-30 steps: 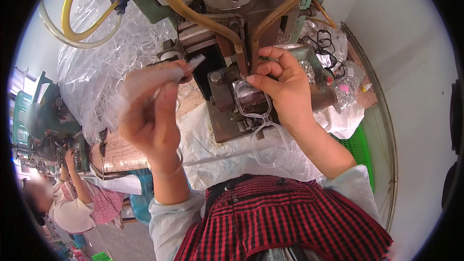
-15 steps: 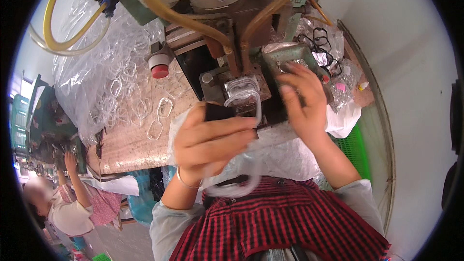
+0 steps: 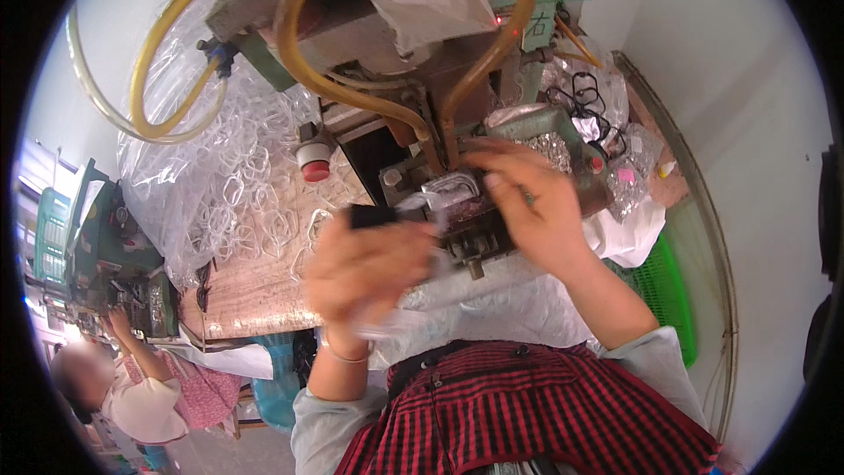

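My left hand, smeared by motion, is closed around a clear plastic eyeglass frame. A dark cover sits on one of its fingers. The frame's far part lies at the small metal fixture of a bench press; its near part hangs blurred below my palm. To the right, my right hand has its thumb and fingers curled close together beside the fixture, under two amber hoses. Whatever is between those fingertips is too small or blurred to make out.
A green tray of small metal bits stands right of the fixture. Many clear frames lie on the bench and in a plastic bag at left. A red button juts out nearby. A green basket is lower right; another person works far left.
My right hand has moved left from the metal tray to the fixture. The left hand has shifted slightly down and left, still with the eyeglass frame. The whole view has tilted a little.
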Demonstrator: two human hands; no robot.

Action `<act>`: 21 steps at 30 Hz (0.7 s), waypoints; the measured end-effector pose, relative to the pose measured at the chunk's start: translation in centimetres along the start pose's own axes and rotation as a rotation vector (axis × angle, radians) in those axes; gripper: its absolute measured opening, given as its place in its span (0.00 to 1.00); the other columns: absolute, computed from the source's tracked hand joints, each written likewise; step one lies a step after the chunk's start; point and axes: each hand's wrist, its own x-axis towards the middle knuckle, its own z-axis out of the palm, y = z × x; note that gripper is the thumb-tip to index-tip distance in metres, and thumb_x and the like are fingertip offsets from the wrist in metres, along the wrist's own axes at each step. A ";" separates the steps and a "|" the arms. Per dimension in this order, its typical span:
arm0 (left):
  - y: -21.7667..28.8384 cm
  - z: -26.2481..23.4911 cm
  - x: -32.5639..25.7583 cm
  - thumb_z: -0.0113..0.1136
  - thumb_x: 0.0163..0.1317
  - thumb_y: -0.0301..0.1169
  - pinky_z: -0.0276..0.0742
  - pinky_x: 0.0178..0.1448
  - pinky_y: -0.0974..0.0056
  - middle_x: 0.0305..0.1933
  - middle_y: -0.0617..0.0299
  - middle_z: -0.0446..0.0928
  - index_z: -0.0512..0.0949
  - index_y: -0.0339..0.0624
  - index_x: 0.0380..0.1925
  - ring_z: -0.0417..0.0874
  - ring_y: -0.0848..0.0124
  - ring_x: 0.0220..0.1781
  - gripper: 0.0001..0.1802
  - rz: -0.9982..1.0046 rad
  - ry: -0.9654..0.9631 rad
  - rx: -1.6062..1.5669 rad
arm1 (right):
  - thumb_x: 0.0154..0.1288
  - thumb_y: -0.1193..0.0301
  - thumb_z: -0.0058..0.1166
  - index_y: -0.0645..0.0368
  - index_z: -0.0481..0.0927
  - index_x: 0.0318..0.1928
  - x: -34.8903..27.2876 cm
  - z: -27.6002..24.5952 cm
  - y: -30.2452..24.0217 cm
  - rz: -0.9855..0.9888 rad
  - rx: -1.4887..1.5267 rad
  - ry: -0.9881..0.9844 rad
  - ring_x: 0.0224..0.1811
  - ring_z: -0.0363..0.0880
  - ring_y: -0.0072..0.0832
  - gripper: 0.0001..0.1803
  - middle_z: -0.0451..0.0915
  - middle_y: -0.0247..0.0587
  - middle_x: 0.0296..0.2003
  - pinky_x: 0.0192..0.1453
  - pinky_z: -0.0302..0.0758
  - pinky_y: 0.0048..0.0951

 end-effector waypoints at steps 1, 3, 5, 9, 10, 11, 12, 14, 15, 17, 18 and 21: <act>-0.1 0.6 -0.5 0.70 0.55 0.29 0.78 0.56 0.54 0.41 0.62 0.87 0.87 0.44 0.35 0.81 0.64 0.36 0.07 0.051 -0.106 0.097 | 0.67 0.80 0.50 0.63 0.83 0.50 -0.1 -0.6 1.6 -0.031 -0.108 0.048 0.59 0.80 0.44 0.14 0.83 0.53 0.51 0.63 0.73 0.38; 0.0 2.3 -0.4 0.71 0.49 0.29 0.76 0.57 0.54 0.44 0.66 0.87 0.88 0.50 0.37 0.78 0.66 0.36 0.12 0.117 -0.206 0.172 | 0.65 0.80 0.50 0.62 0.84 0.48 -1.8 -1.7 6.2 0.143 -0.314 0.051 0.51 0.82 0.47 0.14 0.84 0.52 0.47 0.57 0.77 0.38; -0.8 3.5 -0.5 0.71 0.45 0.29 0.76 0.56 0.56 0.45 0.68 0.86 0.89 0.52 0.38 0.76 0.67 0.35 0.16 0.164 -0.256 0.175 | 0.62 0.78 0.54 0.61 0.85 0.44 -4.3 -2.2 9.2 0.102 -0.391 -0.006 0.46 0.83 0.49 0.11 0.85 0.53 0.41 0.52 0.79 0.41; -0.4 3.6 -0.4 0.71 0.44 0.27 0.78 0.57 0.55 0.45 0.69 0.86 0.88 0.52 0.36 0.76 0.68 0.34 0.16 0.095 -0.308 0.182 | 0.65 0.76 0.55 0.61 0.85 0.45 -4.2 -3.9 8.9 0.194 -0.272 -0.018 0.44 0.84 0.47 0.11 0.85 0.53 0.40 0.50 0.79 0.38; 0.1 3.6 -0.4 0.72 0.44 0.26 0.78 0.57 0.55 0.45 0.69 0.86 0.88 0.52 0.36 0.77 0.68 0.34 0.15 0.065 -0.320 0.200 | 0.67 0.75 0.54 0.61 0.84 0.46 -3.4 -4.3 8.9 0.280 -0.236 0.078 0.46 0.84 0.45 0.11 0.85 0.52 0.42 0.51 0.78 0.35; 0.4 3.6 -0.4 0.72 0.44 0.26 0.78 0.58 0.55 0.45 0.69 0.86 0.88 0.52 0.36 0.77 0.68 0.34 0.15 0.038 -0.325 0.220 | 0.67 0.76 0.54 0.61 0.84 0.47 -2.3 -4.8 8.5 0.224 -0.180 0.208 0.46 0.84 0.45 0.11 0.85 0.51 0.42 0.50 0.78 0.34; 0.7 3.6 -0.3 0.72 0.45 0.26 0.78 0.58 0.55 0.45 0.69 0.86 0.88 0.52 0.36 0.78 0.68 0.35 0.15 0.010 -0.329 0.241 | 0.68 0.76 0.53 0.61 0.84 0.47 -1.6 -5.2 8.3 0.164 -0.124 0.337 0.46 0.84 0.45 0.11 0.85 0.50 0.43 0.50 0.78 0.34; 0.9 3.3 0.4 0.74 0.46 0.26 0.78 0.59 0.54 0.45 0.68 0.86 0.89 0.52 0.36 0.79 0.67 0.36 0.14 -0.031 -0.371 0.198 | 0.64 0.77 0.57 0.61 0.84 0.43 -1.7 -5.3 9.5 0.214 -0.152 0.316 0.43 0.83 0.45 0.08 0.84 0.47 0.39 0.50 0.77 0.35; 1.0 3.1 0.6 0.74 0.46 0.26 0.78 0.59 0.54 0.45 0.68 0.86 0.89 0.52 0.36 0.79 0.67 0.36 0.14 -0.040 -0.386 0.181 | 0.63 0.77 0.58 0.61 0.83 0.42 -2.9 -5.0 11.1 0.176 -0.260 0.271 0.43 0.83 0.46 0.08 0.84 0.47 0.39 0.50 0.77 0.36; 0.9 3.1 0.2 0.74 0.46 0.26 0.78 0.60 0.53 0.45 0.68 0.86 0.89 0.52 0.36 0.79 0.67 0.36 0.14 -0.059 -0.389 0.167 | 0.57 0.77 0.62 0.60 0.83 0.37 -4.5 -4.2 10.7 0.181 -0.418 0.152 0.44 0.82 0.47 0.06 0.84 0.45 0.37 0.51 0.77 0.40; 0.6 3.3 0.4 0.74 0.46 0.26 0.78 0.60 0.53 0.45 0.68 0.86 0.89 0.52 0.36 0.79 0.67 0.35 0.14 -0.055 -0.378 0.168 | 0.57 0.76 0.63 0.59 0.83 0.36 -4.3 -3.9 10.5 0.173 -0.501 0.138 0.45 0.81 0.47 0.06 0.83 0.45 0.38 0.51 0.77 0.41; 0.6 3.3 -0.2 0.72 0.47 0.26 0.78 0.61 0.52 0.46 0.68 0.86 0.89 0.52 0.38 0.78 0.66 0.36 0.15 -0.062 -0.366 0.176 | 0.56 0.70 0.65 0.58 0.82 0.32 -4.0 -2.5 11.0 0.134 -0.730 0.125 0.46 0.80 0.50 0.06 0.82 0.47 0.39 0.53 0.76 0.45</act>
